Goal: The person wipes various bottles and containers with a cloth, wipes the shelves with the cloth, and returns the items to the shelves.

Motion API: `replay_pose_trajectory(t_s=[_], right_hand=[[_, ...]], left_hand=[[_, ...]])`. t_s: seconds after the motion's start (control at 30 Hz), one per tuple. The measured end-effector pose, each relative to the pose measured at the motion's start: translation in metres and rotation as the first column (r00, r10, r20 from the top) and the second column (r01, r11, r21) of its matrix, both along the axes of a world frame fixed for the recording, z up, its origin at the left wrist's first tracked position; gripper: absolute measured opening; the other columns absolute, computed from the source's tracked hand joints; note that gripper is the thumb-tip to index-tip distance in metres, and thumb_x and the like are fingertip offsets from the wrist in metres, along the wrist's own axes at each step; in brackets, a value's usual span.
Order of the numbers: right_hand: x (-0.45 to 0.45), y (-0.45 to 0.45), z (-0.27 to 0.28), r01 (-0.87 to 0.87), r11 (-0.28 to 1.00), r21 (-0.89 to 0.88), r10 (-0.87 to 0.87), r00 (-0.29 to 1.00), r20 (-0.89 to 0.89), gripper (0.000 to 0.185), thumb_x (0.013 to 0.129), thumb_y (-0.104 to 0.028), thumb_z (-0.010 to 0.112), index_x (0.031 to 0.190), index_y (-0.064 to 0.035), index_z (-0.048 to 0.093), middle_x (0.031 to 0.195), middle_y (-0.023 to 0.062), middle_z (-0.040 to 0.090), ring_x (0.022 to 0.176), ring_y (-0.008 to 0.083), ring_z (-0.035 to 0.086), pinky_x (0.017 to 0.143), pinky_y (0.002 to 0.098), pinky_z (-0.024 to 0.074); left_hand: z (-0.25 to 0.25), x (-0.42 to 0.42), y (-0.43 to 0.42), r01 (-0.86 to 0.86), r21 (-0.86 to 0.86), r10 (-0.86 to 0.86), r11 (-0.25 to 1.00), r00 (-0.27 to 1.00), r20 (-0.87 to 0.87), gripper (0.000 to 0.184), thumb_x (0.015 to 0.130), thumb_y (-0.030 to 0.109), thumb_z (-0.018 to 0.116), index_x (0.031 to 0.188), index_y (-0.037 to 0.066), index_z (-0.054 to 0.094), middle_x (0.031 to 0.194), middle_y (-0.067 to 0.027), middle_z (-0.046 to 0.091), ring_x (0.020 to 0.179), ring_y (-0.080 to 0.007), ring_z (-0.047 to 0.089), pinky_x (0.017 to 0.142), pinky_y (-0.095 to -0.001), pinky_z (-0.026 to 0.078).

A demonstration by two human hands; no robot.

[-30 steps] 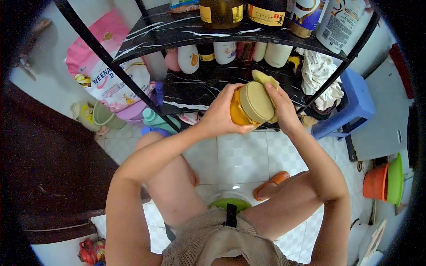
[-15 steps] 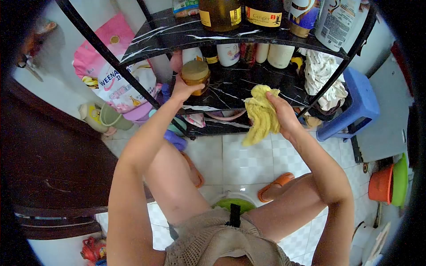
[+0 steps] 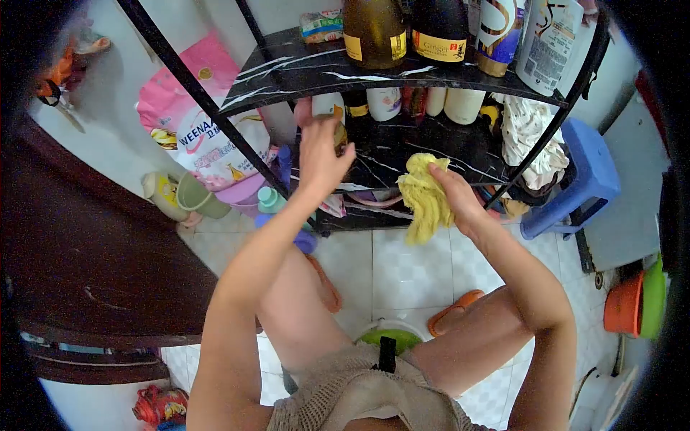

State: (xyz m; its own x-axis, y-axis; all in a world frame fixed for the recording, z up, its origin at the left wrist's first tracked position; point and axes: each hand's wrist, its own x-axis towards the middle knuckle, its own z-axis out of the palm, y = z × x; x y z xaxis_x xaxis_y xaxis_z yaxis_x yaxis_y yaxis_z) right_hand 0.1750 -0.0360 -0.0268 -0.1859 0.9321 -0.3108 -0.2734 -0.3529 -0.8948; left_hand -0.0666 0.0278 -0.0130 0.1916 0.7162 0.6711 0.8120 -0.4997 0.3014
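My left hand (image 3: 323, 158) is at the left end of the middle shelf, back of the hand upward, its fingers and thumb around an amber jar (image 3: 341, 138). Most of the jar is hidden behind the hand. A yellow cloth (image 3: 425, 197) hangs crumpled from my right hand (image 3: 456, 195), pinched between thumb and fingers just off the shelf's front edge. The black marble-patterned shelf (image 3: 388, 154) lies between both hands. Behind it stands a row of bottles, among them a white bottle (image 3: 384, 104) and a cream-coloured one (image 3: 463, 105).
Large bottles, including a ginger-labelled bottle (image 3: 440, 36), line the upper shelf. A pink-and-white detergent bag (image 3: 208, 136) leans left of the rack. On the right are a bundled white cloth (image 3: 532, 136) and a blue stool (image 3: 589, 165). Tubs, including an orange one (image 3: 623, 305), stand farther right.
My left hand has moved from the jar's side to over it, and the jar sits farther back on the shelf. My right hand still holds the cloth, nearly in place. The view has shifted slightly.
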Motion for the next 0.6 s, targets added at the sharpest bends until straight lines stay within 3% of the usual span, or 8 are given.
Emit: replay_pose_trajectory(t_s=[0.03,0.13,0.2,0.3,0.33,0.47,0.53,0.6], right_hand=[[-0.004,-0.003,0.004,-0.013,1.0,0.024,0.013,1.0,-0.016,0.036,0.092,-0.032,0.049,0.109,-0.0013,0.052,0.097,0.0078,0.063,0.083,0.0167,0.063,0.072,0.029,0.0512],[-0.009,-0.005,0.005,-0.01,0.999,0.048,0.012,0.999,-0.03,0.036,0.092,-0.033,0.049,0.109,-0.0011,0.053,0.097,0.0077,0.063,0.083,0.0165,0.063,0.072,0.0288,0.0512],[-0.012,-0.006,0.009,0.001,0.997,0.076,0.001,1.0,-0.024,0.036,0.092,-0.033,0.049,0.108,-0.0009,0.053,0.097,0.0076,0.063,0.083,0.0164,0.063,0.071,0.0289,0.0513],[-0.018,-0.013,0.016,-0.006,0.991,0.137,0.005,1.0,0.007,0.037,0.092,-0.035,0.049,0.108,-0.0015,0.052,0.097,0.0068,0.062,0.083,0.0158,0.062,0.072,0.0288,0.0508],[-0.018,-0.014,0.018,0.002,0.99,0.143,-0.003,1.0,0.006,0.037,0.092,-0.035,0.049,0.108,-0.0015,0.052,0.097,0.0068,0.062,0.083,0.0158,0.062,0.072,0.0288,0.0508],[-0.023,-0.019,0.019,-0.013,0.987,0.159,0.008,0.999,0.036,0.038,0.093,-0.036,0.047,0.109,-0.0027,0.052,0.096,0.0057,0.062,0.083,0.0146,0.062,0.073,0.0285,0.0502],[-0.022,-0.018,0.016,-0.028,0.989,0.148,0.024,0.999,0.033,0.038,0.092,-0.037,0.048,0.109,-0.0027,0.052,0.096,0.0054,0.062,0.083,0.0141,0.061,0.073,0.0284,0.0498],[-0.018,-0.016,0.014,-0.058,0.987,0.153,0.048,0.996,0.072,0.043,0.092,-0.039,0.048,0.112,-0.0004,0.051,0.103,0.0081,0.06,0.091,0.0155,0.06,0.078,0.0287,0.0489]], left_hand=[[0.01,0.007,-0.009,0.151,0.029,-0.153,0.988,0.985,0.082,0.032,0.073,0.011,0.063,0.103,0.004,0.057,0.101,-0.0138,0.057,0.094,-0.0339,0.052,0.085,-0.0399,0.042],[0.034,0.022,-0.025,0.37,0.383,-0.37,0.846,0.926,-0.075,0.03,0.071,0.003,0.064,0.1,0.008,0.062,0.101,-0.0083,0.06,0.096,-0.029,0.056,0.084,-0.0373,0.044],[0.057,0.028,-0.029,0.318,0.545,-0.334,0.776,0.94,-0.073,0.033,0.069,0.005,0.066,0.101,0.009,0.062,0.105,-0.0075,0.058,0.098,-0.0258,0.056,0.084,-0.0361,0.044],[0.096,0.033,-0.022,0.187,0.58,-0.266,0.793,0.963,0.054,0.053,0.071,0.008,0.069,0.119,0.002,0.048,0.121,-0.0147,0.049,0.107,-0.0283,0.05,0.088,-0.0365,0.042],[0.108,0.035,-0.014,0.151,0.573,-0.255,0.806,0.961,0.105,0.059,0.071,0.011,0.07,0.124,0.0,0.043,0.126,-0.0161,0.045,0.108,-0.0291,0.049,0.089,-0.0366,0.041],[0.132,0.043,0.038,0.191,0.176,-0.248,0.966,0.878,0.41,0.095,0.07,0.035,0.076,0.135,-0.005,0.019,0.133,-0.0258,0.035,0.123,-0.029,0.04,0.098,-0.0386,0.036],[0.138,0.048,0.051,0.102,0.13,-0.141,0.986,0.926,0.35,0.103,0.068,0.037,0.078,0.136,-0.006,0.014,0.127,-0.0246,0.044,0.117,-0.0276,0.047,0.096,-0.035,0.039],[0.136,0.05,0.062,0.371,-0.109,-0.268,0.922,0.815,0.513,0.106,0.064,0.045,0.077,0.132,-0.01,0.018,0.122,-0.0284,0.046,0.109,-0.0342,0.052,0.094,-0.0374,0.04]])
